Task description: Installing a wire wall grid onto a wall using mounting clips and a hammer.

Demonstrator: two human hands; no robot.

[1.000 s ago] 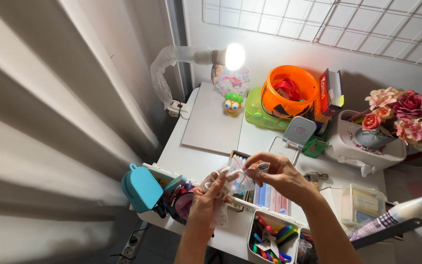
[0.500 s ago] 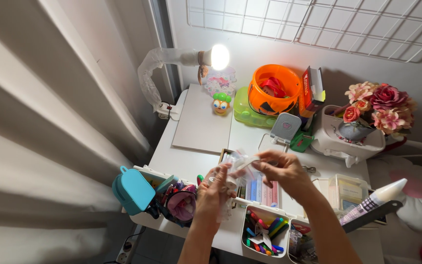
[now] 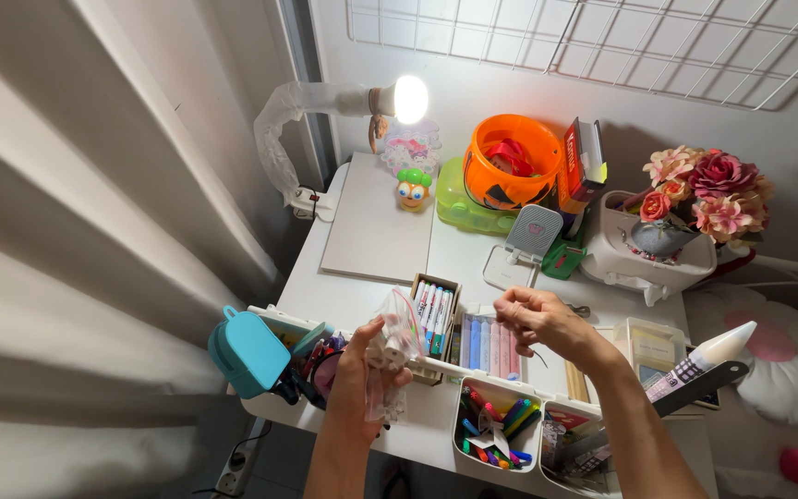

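My left hand [image 3: 362, 374] grips a small clear plastic zip bag [image 3: 395, 344] with pale bits inside, held above the front edge of the white desk [image 3: 459, 263]. My right hand [image 3: 533, 319] hovers a little to the right of the bag, fingers curled and pinched together, with a thin dark thread or wire hanging from it. Whether it holds anything else I cannot tell. Under both hands lies an open box of markers [image 3: 433, 310] and a row of pastel pens [image 3: 487, 342].
White bins of coloured pens [image 3: 494, 430] hang on the desk front. A teal pouch [image 3: 247, 351] sits at the left corner. Farther back stand a white board [image 3: 379, 222], lit lamp [image 3: 408, 97], orange bucket [image 3: 510, 171], phone stand [image 3: 528, 240] and flowers [image 3: 704, 194]. A curtain hangs left.
My hands have come apart: the right hand let go of the bag and moved right, while the left hand keeps the bag. The view shifted slightly.
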